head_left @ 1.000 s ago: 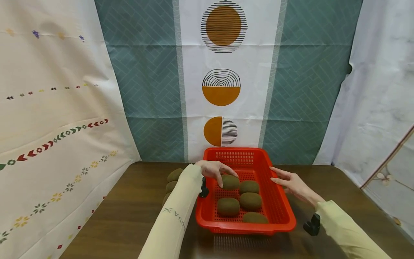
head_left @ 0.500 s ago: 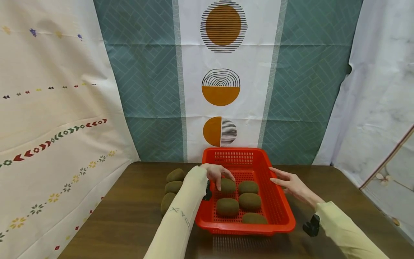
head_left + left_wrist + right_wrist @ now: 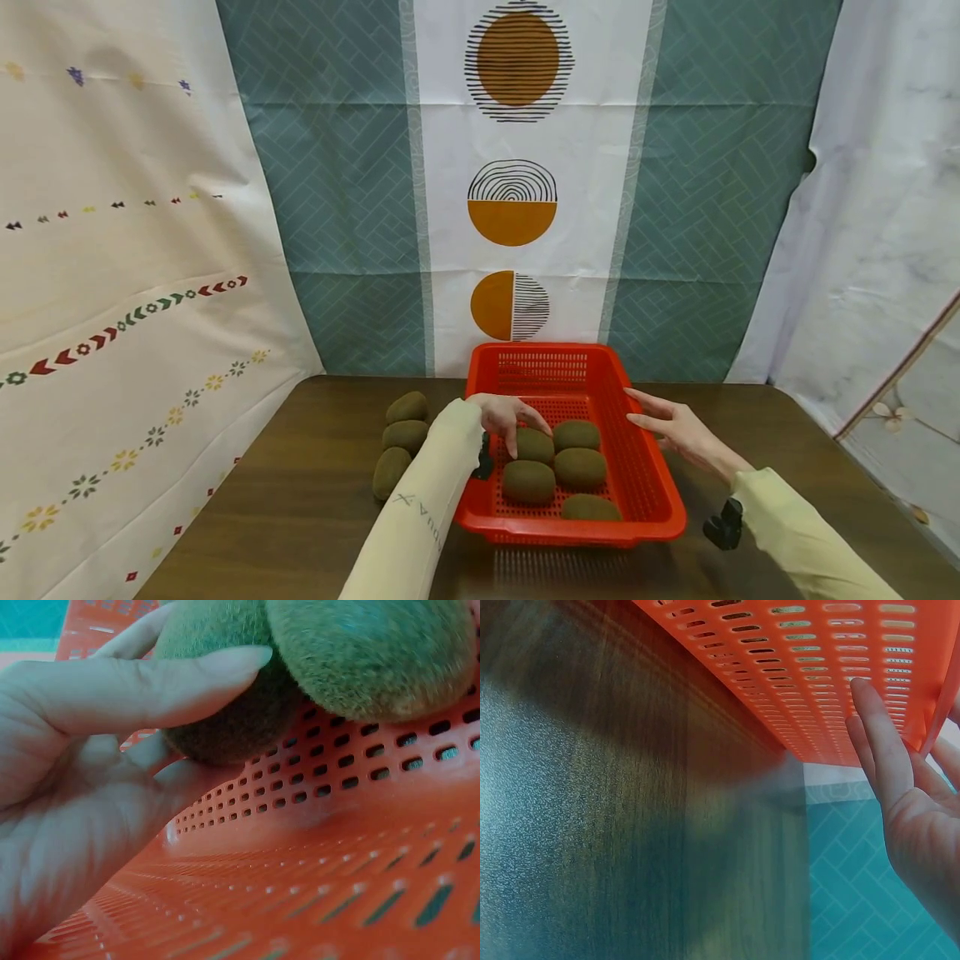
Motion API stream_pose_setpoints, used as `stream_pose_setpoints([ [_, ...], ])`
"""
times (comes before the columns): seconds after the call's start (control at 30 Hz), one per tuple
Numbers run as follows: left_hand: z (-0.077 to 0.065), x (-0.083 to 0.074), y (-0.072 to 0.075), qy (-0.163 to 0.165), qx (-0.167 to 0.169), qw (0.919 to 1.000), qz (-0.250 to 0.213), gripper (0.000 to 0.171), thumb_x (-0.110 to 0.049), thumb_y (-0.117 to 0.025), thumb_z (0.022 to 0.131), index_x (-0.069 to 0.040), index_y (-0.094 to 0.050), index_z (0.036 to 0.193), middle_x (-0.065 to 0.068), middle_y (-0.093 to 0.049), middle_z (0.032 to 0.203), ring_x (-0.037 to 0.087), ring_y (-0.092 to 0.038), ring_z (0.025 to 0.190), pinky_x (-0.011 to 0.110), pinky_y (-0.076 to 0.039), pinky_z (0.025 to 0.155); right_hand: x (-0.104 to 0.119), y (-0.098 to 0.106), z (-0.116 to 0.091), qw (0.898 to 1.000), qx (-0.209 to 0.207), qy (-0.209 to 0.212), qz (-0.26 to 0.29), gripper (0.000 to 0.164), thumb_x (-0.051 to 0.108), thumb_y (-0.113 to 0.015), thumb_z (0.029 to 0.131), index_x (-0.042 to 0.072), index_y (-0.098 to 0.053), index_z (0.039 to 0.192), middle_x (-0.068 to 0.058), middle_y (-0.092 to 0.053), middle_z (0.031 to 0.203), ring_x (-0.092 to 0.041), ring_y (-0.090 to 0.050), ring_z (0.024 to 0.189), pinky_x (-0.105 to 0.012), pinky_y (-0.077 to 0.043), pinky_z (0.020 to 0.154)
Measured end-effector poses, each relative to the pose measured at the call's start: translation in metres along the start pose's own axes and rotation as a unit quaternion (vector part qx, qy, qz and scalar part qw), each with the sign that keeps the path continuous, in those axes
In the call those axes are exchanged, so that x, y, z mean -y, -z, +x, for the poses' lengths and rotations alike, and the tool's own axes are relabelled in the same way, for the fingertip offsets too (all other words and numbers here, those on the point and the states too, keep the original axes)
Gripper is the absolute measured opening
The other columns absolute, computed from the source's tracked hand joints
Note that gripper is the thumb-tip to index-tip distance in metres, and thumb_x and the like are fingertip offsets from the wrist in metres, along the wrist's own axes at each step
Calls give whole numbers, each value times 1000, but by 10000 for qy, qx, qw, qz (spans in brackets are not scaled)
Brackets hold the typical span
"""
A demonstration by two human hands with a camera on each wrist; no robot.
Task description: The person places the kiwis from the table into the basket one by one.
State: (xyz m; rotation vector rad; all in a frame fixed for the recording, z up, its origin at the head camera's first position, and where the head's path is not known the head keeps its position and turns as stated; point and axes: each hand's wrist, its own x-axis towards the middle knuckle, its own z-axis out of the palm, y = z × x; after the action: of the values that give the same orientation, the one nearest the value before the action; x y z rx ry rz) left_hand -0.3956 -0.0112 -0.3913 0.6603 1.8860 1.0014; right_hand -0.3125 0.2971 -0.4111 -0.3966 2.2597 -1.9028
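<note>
In the head view my left hand (image 3: 504, 414) reaches into a red perforated plastic basket (image 3: 657, 479). Its thumb and fingers hold a brown fuzzy kiwi (image 3: 534, 446) low over the basket floor, at the back left of the kiwis there. The left wrist view has the thumb across the near side of this kiwi (image 3: 217, 690), with another kiwi (image 3: 382, 660) right against it. My right hand (image 3: 678, 427) is at the basket's right rim. Its extended fingers lie on both sides of that rim, some against the outer slotted wall (image 3: 802, 656).
Several other kiwis (image 3: 580, 468) lie in the basket. On the brown wooden table (image 3: 300, 500), left of the basket, 3 kiwis (image 3: 406, 436) sit in a column beside my left sleeve. A patterned curtain (image 3: 352, 250) hangs behind the table.
My left hand has brought its kiwi down and toward me, close beside the other kiwis. The left forearm has shifted right, uncovering the kiwis on the table. My right hand has barely moved.
</note>
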Motion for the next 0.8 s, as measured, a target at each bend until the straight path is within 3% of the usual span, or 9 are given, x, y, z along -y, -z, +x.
stream_pose_setpoints([
  [0.13,1,2,-1,46,-161,9997,174,57,24,-61,68,-4,-61,117,1,-46,125,18,-36,114,31,-48,59,0,0,-1,10000,60,51,42,59,15,-55,92,2,-27,142,-29,-33,134,-34,-57,97,-50,-47,71],
  [0.43,-1,3,1,98,-92,9996,231,58,25,-62,68,-4,-60,119,1,-51,121,17,-46,104,30,-50,63,-1,-2,0,9997,83,73,196,58,13,-55,91,3,-28,141,-28,-36,133,-35,-57,96,-52,-46,71],
  [0.63,-7,-2,0,78,-64,9999,83,60,26,-59,70,0,-53,124,6,-48,126,23,-39,118,33,-50,68,-1,-3,-1,9996,137,115,232,56,13,-53,92,3,-27,142,-28,-36,133,-36,-56,98,-53,-45,72],
  [0.8,-12,-11,0,-251,-308,9976,572,62,23,-62,70,-3,-53,126,6,-47,128,23,-32,125,33,-45,82,0,-3,-2,9998,43,76,156,57,14,-54,92,4,-28,141,-27,-35,134,-35,-56,99,-52,-46,72],
])
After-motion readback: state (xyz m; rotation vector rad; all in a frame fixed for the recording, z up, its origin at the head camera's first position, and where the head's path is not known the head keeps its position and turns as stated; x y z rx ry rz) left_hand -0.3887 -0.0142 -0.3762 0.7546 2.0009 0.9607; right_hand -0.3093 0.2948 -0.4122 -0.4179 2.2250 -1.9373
